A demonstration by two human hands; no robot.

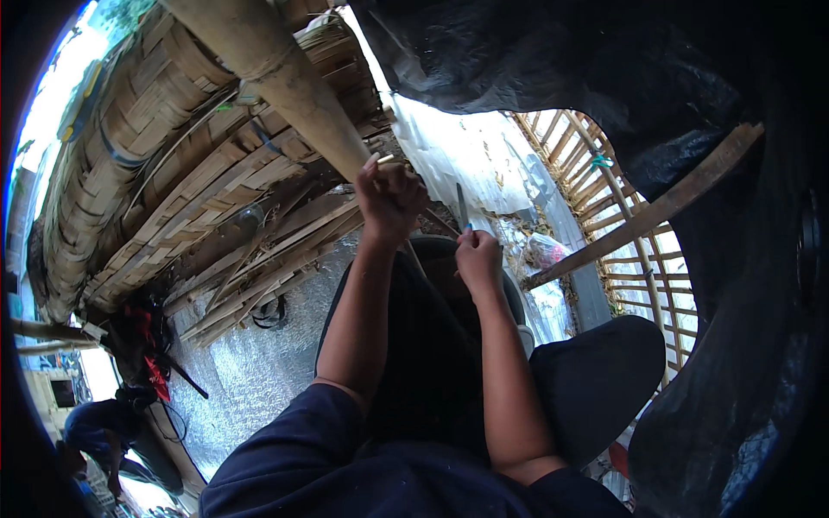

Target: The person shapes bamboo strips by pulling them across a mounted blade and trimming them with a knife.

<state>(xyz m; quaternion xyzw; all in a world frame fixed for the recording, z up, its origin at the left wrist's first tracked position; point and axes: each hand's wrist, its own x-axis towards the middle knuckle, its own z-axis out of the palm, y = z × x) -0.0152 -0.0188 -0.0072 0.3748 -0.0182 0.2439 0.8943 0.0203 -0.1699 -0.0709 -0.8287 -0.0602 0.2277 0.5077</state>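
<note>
My left hand (393,203) is closed in a fist around a thin stick, likely bamboo. Its pale end (386,159) pokes out above my fingers. From below that fist a narrow length of the stick (442,222) slants down toward my right hand (480,257). My right hand is closed on a knife (461,205) whose narrow blade points up and away from me. A bit of blue shows where the blade meets my fingers. Whether my right fingers also touch the stick, I cannot tell. Both hands are above my lap, left one higher and farther.
A thick bamboo pole (294,86) comes down close behind my left hand. Woven bamboo rolls (164,78) and split strips (285,250) lie left. At right are a slanting wooden plank (656,203), a lattice fence (648,250) and black sheeting (561,60). Another person (108,436) bends at lower left.
</note>
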